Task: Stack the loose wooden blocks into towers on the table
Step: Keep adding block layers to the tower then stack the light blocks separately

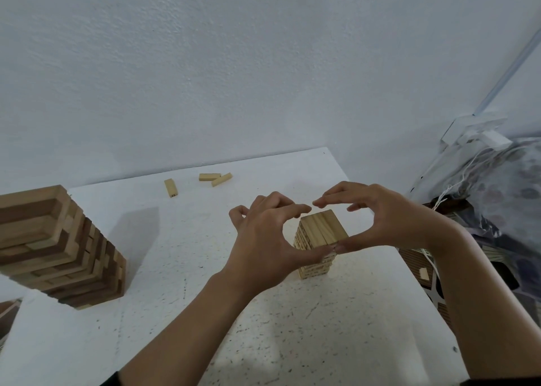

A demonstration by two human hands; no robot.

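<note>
A small tower of light wooden blocks (322, 229) stands on the white speckled table (175, 312), right of the middle. My left hand (263, 236) and my right hand (392, 219) form a ring round its top. Both thumbs meet against the tower's near face, and the curved fingers arch past its far side with the index fingertips almost touching; I cannot see them gripping it. Three loose blocks lie near the far edge: one alone (171, 187) and a touching pair (209, 177), (222, 179).
A taller, uneven tower of mixed dark and light blocks (58, 248) stands at the left. Off the table's right edge are crumpled fabric (503, 186), white cables and a single block (423, 274) on a patterned surface. A pale wall backs the table.
</note>
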